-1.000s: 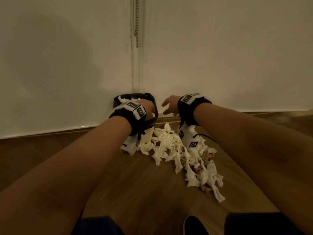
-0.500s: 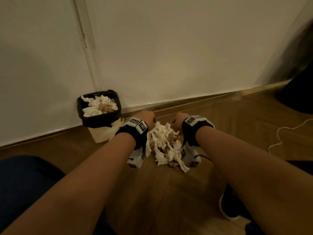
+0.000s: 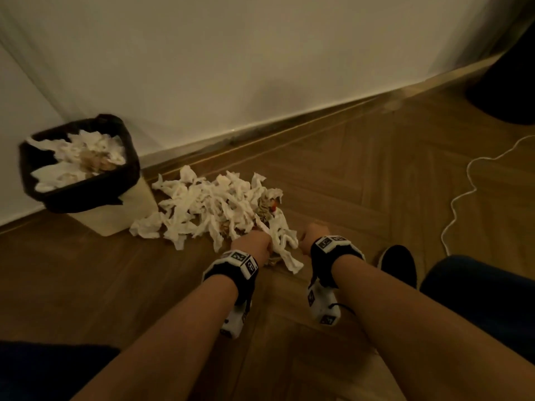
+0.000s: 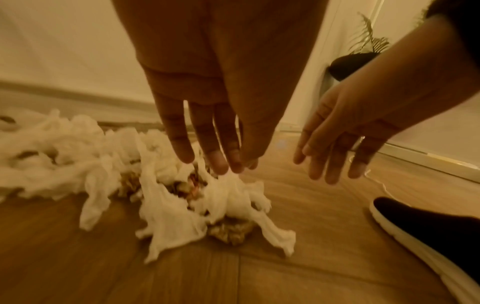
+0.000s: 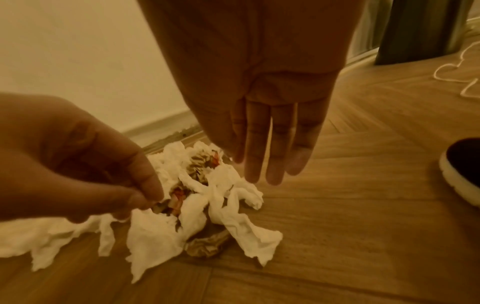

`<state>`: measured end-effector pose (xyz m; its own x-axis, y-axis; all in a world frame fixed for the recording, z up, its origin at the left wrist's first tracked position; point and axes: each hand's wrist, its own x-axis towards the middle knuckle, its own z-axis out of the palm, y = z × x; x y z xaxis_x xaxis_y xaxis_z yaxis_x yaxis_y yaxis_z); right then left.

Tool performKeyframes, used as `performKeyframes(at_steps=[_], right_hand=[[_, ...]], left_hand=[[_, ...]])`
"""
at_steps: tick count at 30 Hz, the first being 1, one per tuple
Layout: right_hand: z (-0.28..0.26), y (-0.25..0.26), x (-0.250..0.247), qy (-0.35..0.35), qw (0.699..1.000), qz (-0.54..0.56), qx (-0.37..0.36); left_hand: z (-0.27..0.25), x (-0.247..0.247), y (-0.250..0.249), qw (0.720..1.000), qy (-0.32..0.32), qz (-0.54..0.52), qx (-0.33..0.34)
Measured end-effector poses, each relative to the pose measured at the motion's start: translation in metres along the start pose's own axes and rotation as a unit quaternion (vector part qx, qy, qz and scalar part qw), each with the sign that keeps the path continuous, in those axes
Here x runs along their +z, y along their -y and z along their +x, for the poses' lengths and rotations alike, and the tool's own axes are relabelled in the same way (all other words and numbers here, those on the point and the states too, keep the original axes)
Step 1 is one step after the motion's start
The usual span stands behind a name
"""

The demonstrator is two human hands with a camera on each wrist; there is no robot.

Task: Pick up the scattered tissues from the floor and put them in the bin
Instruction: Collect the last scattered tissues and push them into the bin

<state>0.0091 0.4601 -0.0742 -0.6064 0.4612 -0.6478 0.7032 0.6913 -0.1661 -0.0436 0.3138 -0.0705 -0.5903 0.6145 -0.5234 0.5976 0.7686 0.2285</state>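
Observation:
A heap of crumpled white tissues (image 3: 208, 204) with some brownish scraps lies on the wooden floor, just right of the bin (image 3: 86, 195). The bin is cream with a black liner and is filled with tissues to the rim. My left hand (image 3: 253, 246) is at the near end of the heap, and its gathered fingertips (image 4: 228, 166) pinch a tissue (image 4: 226, 191) that rises toward them. My right hand (image 3: 314, 234) hovers just right of the heap (image 5: 197, 205), fingers (image 5: 270, 172) straight and apart from the paper, holding nothing.
A white wall and baseboard (image 3: 289, 125) run behind the heap. A black shoe (image 3: 398, 264) stands close to my right hand, and a white cable (image 3: 460, 192) snakes over the floor further right. A dark pot (image 3: 509, 82) stands in the far right corner.
Both hands came away from the bin's rim and dropped to the near end of the heap. The left fingers closed on a tissue. The view swung right, so the bin now sits at left.

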Motion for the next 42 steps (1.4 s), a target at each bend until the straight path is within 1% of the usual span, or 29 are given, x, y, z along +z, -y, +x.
performKeyframes(at_steps=[2,5,8,11,16,18,20,22,23,24,25,26,28,29,31,34,36,38,42], right_hand=[[0.013,-0.003,0.009,0.000,1.000,-0.007,0.001],[0.030,-0.003,0.016,0.001,1.000,-0.007,-0.010],[0.043,-0.004,0.020,0.004,1.000,-0.002,-0.009],[0.053,-0.008,0.020,0.000,1.000,0.009,-0.010],[0.060,-0.018,0.022,-0.040,0.999,0.003,0.021],[0.062,-0.020,0.025,-0.055,0.998,0.013,0.023],[0.059,-0.018,0.026,-0.062,0.998,0.003,0.012],[0.057,-0.014,0.029,-0.059,0.998,-0.030,-0.008],[0.056,-0.012,0.031,-0.064,0.997,-0.041,-0.018],[0.055,-0.011,0.034,-0.070,0.997,-0.039,-0.020],[0.055,-0.011,0.038,-0.076,0.997,-0.026,-0.015],[0.055,-0.011,0.043,-0.083,0.996,-0.009,-0.008],[0.054,-0.015,0.053,-0.095,0.994,0.052,0.018],[0.052,-0.017,0.058,-0.091,0.992,0.085,0.030],[0.048,-0.020,0.069,-0.072,0.990,0.115,0.041],[0.041,-0.017,0.088,-0.030,0.995,0.091,0.037],[0.038,-0.011,0.100,-0.016,0.996,0.081,0.031],[0.037,-0.004,0.111,-0.020,0.996,0.082,0.030],[0.037,0.010,0.127,-0.033,0.992,0.099,0.063]], left_hand=[[0.013,0.019,-0.003,1.000,0.006,-0.005,0.006],[0.029,0.049,-0.004,0.999,-0.040,-0.017,0.025],[0.044,0.079,-0.003,0.994,-0.084,0.019,0.062],[0.053,0.100,-0.001,0.994,-0.073,0.034,0.074],[0.049,0.121,0.003,0.991,-0.107,0.013,0.083],[0.048,0.127,0.007,0.991,-0.104,0.005,0.089],[0.046,0.130,0.012,0.992,-0.090,-0.044,0.074],[0.039,0.125,0.014,0.982,-0.095,-0.161,0.035],[0.037,0.125,0.016,0.973,-0.127,-0.192,0.027],[0.036,0.126,0.018,0.965,-0.146,-0.215,0.020],[0.033,0.128,0.020,0.961,-0.168,-0.217,0.022],[0.029,0.127,0.021,0.961,-0.170,-0.217,0.014],[0.023,0.135,0.027,0.968,-0.221,-0.113,0.020],[0.019,0.138,0.029,0.969,-0.233,-0.084,0.009],[0.014,0.145,0.030,0.970,-0.229,-0.061,-0.046],[0.008,0.155,0.032,0.982,-0.162,-0.037,-0.095],[0.006,0.159,0.033,0.981,-0.156,-0.043,-0.105],[0.006,0.161,0.031,0.981,-0.153,-0.062,-0.103],[0.012,0.160,0.030,0.984,-0.122,-0.089,-0.094]])
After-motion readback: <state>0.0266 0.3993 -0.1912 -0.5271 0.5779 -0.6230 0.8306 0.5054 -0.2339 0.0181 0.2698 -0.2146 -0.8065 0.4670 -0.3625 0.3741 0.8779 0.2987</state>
